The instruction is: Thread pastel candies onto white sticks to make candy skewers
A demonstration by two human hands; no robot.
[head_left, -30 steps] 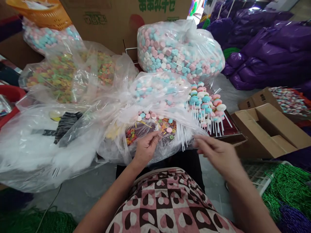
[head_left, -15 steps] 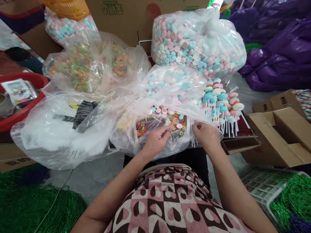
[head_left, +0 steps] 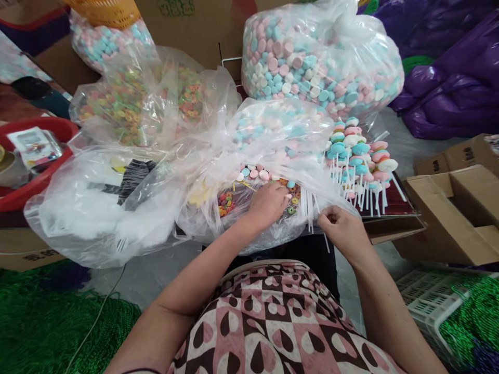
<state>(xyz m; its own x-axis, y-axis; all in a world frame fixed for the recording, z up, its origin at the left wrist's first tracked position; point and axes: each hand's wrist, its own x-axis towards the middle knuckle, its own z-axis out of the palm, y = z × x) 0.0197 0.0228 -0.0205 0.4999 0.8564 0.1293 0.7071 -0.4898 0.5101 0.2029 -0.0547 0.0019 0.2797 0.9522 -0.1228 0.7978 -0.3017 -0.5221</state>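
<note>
- One white stick (head_left: 327, 243) is pinched in the grip of the right hand (head_left: 343, 228), at 4 o'clock from the left hand (head_left: 268, 205).
- Ring-shaped candies (head_left: 292, 210) are partly covered by the left hand; its grip state cannot be told.
- Loose sticks (head_left: 310, 210) are located at its 3 o'clock.
- Candy skewers (head_left: 357, 148) are stacked near the right hand's 12 o'clock.

Pink, brown and cream heart-checked top (head_left: 278, 322)

The left hand (head_left: 271, 204) touches candies (head_left: 294, 199); the right hand (head_left: 343, 227) pinches a stick (head_left: 327, 243).
</note>
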